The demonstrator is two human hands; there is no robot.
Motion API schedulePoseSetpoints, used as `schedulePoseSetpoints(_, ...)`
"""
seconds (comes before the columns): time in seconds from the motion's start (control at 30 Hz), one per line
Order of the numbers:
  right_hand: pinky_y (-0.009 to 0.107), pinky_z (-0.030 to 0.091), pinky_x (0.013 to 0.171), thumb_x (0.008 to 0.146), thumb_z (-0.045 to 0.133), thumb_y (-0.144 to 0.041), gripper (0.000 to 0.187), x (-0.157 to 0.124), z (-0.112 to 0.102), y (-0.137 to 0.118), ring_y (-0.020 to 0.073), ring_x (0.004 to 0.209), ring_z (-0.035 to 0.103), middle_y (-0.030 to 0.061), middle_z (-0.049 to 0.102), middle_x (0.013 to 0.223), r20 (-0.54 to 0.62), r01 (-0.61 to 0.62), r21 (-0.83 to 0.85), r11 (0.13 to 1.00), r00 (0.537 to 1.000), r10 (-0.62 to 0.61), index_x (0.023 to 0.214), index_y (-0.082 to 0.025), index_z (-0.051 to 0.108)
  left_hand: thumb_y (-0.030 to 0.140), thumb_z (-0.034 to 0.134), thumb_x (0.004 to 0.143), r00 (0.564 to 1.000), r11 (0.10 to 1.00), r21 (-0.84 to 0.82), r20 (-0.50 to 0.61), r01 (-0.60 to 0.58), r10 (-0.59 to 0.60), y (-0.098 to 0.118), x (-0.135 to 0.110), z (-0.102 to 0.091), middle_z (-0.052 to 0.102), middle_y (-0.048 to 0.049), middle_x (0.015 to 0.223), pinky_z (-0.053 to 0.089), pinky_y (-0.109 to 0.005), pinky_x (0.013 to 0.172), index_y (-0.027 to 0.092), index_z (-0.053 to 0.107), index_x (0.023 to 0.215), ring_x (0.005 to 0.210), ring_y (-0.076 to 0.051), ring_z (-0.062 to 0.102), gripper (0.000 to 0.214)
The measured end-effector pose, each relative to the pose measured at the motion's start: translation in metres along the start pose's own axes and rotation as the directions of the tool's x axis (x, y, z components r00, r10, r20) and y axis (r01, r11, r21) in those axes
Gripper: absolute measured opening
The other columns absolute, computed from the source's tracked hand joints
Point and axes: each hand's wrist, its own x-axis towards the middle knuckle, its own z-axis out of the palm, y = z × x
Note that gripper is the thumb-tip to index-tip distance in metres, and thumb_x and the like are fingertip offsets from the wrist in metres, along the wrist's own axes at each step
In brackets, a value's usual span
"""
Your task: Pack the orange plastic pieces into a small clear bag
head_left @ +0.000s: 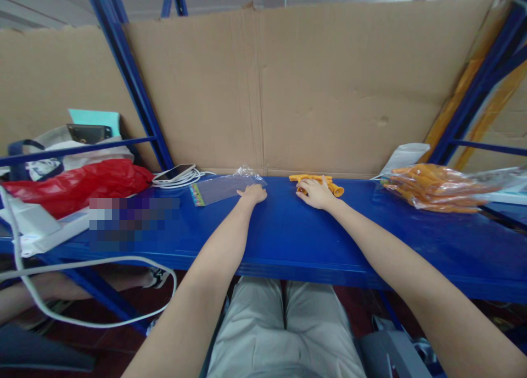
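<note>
On the blue tabletop my left hand [254,193] lies palm down, its thumb out to the side, at the right end of a clear plastic bag [218,188] with a colourful strip. It overlaps the bag's edge, but I cannot tell whether it touches the film. My right hand [316,194] reaches over several orange plastic pieces [336,190], its fingers bent down around them. One piece has a flared, horn-like end; the hand hides part of the group.
A clear bag of orange pieces [436,188] lies to the right. At left are a phone [177,173] on a coiled white cable, a red plastic bag [94,183] and a white power strip [61,232]. Cardboard [329,87] walls the back; blue posts [132,76] stand at both sides.
</note>
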Motion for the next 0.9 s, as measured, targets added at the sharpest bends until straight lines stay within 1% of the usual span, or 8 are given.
schedulePoseSetpoints(0.1, 0.065, 0.014, 0.111, 0.097, 0.04, -0.037, 0.033, 0.001, -0.002, -0.003, 0.0281, 0.122, 0.052, 0.0113, 0.061, 0.128, 0.001, -0.056, -0.045, 0.997, 0.998, 0.056, 0.117, -0.023, 0.062, 0.032, 0.038, 0.092, 0.997, 0.997, -0.001, 0.016, -0.078, 0.078, 0.005, 0.0, -0.002, 0.056, -0.0131, 0.139, 0.034, -0.063, 0.107, 0.023, 0.061, 0.127, 0.131, -0.034, 0.049, 0.043)
schedulePoseSetpoints(0.17, 0.062, 0.016, 0.111, 0.096, 0.039, -0.03, 0.032, 0.002, -0.004, -0.004, 0.0283, 0.12, 0.053, 0.0131, 0.061, 0.126, -0.003, -0.107, -0.087, 0.99, 0.994, 0.108, 0.115, -0.02, 0.063, 0.027, 0.04, 0.091, 0.99, 0.99, 0.004, 0.015, -0.141, 0.14, 0.008, 0.0, -0.003, 0.061, -0.0138, 0.133, 0.041, -0.053, 0.105, 0.019, 0.064, 0.123, 0.124, -0.031, 0.055, 0.041)
schedulePoseSetpoints(0.27, 0.056, 0.025, 0.107, 0.092, 0.039, -0.021, 0.034, 0.002, -0.006, -0.001, 0.0291, 0.119, 0.054, 0.0153, 0.06, 0.127, -0.012, -0.18, -0.137, 0.974, 0.984, 0.18, 0.114, -0.018, 0.064, 0.019, 0.042, 0.089, 0.968, 0.968, 0.02, 0.011, -0.251, 0.251, 0.01, -0.001, -0.005, 0.067, -0.0131, 0.123, 0.047, -0.035, 0.1, 0.016, 0.071, 0.111, 0.116, -0.026, 0.062, 0.036)
schedulePoseSetpoints(0.33, 0.051, 0.03, 0.103, 0.09, 0.039, -0.019, 0.036, 0.002, -0.009, 0.003, 0.0295, 0.119, 0.053, 0.0164, 0.061, 0.125, -0.017, -0.23, -0.161, 0.96, 0.973, 0.23, 0.116, -0.017, 0.064, 0.017, 0.043, 0.088, 0.952, 0.952, 0.032, 0.004, -0.305, 0.305, 0.012, -0.002, -0.007, 0.07, -0.0122, 0.119, 0.048, -0.031, 0.097, 0.015, 0.073, 0.105, 0.114, -0.024, 0.064, 0.034)
schedulePoseSetpoints(0.5, 0.047, 0.031, 0.1, 0.087, 0.042, -0.016, 0.04, 0.0, -0.017, 0.01, 0.0304, 0.118, 0.054, 0.0202, 0.065, 0.119, -0.044, -0.319, -0.193, 0.928, 0.948, 0.316, 0.121, -0.009, 0.061, 0.025, 0.049, 0.09, 0.939, 0.939, 0.001, -0.034, -0.343, 0.343, 0.017, -0.007, -0.013, 0.075, -0.0106, 0.102, 0.051, -0.029, 0.09, 0.016, 0.076, 0.091, 0.098, -0.022, 0.069, 0.029)
schedulePoseSetpoints(0.67, 0.047, 0.031, 0.1, 0.085, 0.047, -0.019, 0.037, 0.0, -0.021, 0.011, 0.0324, 0.119, 0.055, 0.0208, 0.066, 0.118, 0.029, -0.322, -0.193, 0.927, 0.942, 0.334, 0.115, -0.011, 0.067, 0.033, 0.057, 0.087, 0.939, 0.943, -0.003, -0.093, -0.334, 0.332, 0.024, -0.011, -0.011, 0.076, -0.0094, 0.093, 0.052, -0.03, 0.086, 0.018, 0.076, 0.081, 0.093, -0.022, 0.069, 0.025)
schedulePoseSetpoints(0.77, 0.047, 0.034, 0.099, 0.086, 0.048, -0.02, 0.036, 0.0, -0.018, 0.01, 0.0323, 0.117, 0.057, 0.0181, 0.066, 0.12, 0.093, -0.312, -0.211, 0.926, 0.937, 0.337, 0.114, -0.015, 0.069, 0.036, 0.058, 0.086, 0.946, 0.953, 0.026, -0.11, -0.303, 0.304, 0.028, -0.013, -0.006, 0.075, -0.0089, 0.096, 0.053, -0.031, 0.086, 0.019, 0.074, 0.083, 0.097, -0.023, 0.068, 0.024)
schedulePoseSetpoints(0.9, 0.046, 0.038, 0.099, 0.087, 0.045, -0.021, 0.038, 0.0, -0.017, 0.01, 0.0309, 0.117, 0.059, 0.0163, 0.067, 0.121, 0.115, -0.313, -0.245, 0.918, 0.931, 0.348, 0.117, -0.017, 0.068, 0.041, 0.058, 0.086, 0.95, 0.957, 0.077, -0.122, -0.279, 0.287, 0.032, -0.017, 0.001, 0.07, -0.0129, 0.11, 0.052, -0.034, 0.09, 0.017, 0.069, 0.099, 0.107, -0.027, 0.065, 0.03)
